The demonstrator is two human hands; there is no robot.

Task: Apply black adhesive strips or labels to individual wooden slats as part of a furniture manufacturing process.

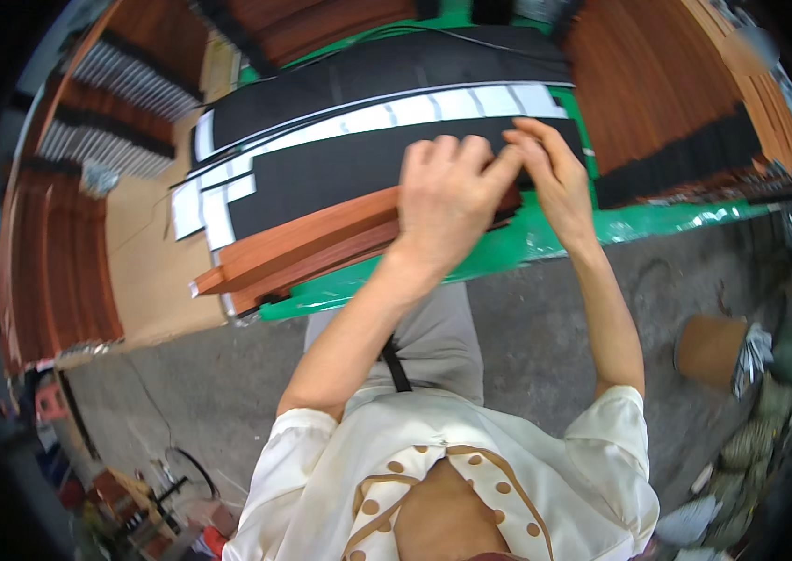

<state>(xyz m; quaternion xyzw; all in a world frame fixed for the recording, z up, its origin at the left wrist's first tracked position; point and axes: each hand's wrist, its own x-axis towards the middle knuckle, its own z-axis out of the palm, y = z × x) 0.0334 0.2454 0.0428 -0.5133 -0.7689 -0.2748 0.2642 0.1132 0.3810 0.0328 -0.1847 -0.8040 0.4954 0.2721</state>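
Observation:
My left hand [447, 192] is closed like a fist above reddish-brown wood-grain strips [312, 234], its thumb pointing toward my right hand. My right hand [557, 182] has its thumb and fingers bent together in a pinch, close to the left thumb. Whatever lies between the fingertips of either hand is hidden or too small to make out. The strips run from the lower left, pass behind my left hand and show again at its right. Beyond them lies a flat black panel [331, 168], with white pieces [368, 119] along its far side.
A second black panel [302, 89] lies farther back. Stacks of brown wood-grain panels stand at the left [64, 262] and right [667, 75]. Green sheeting [620, 224] covers the table's near edge; brown cardboard [153, 271] lies at left. A brown bin [709, 351] stands on the floor.

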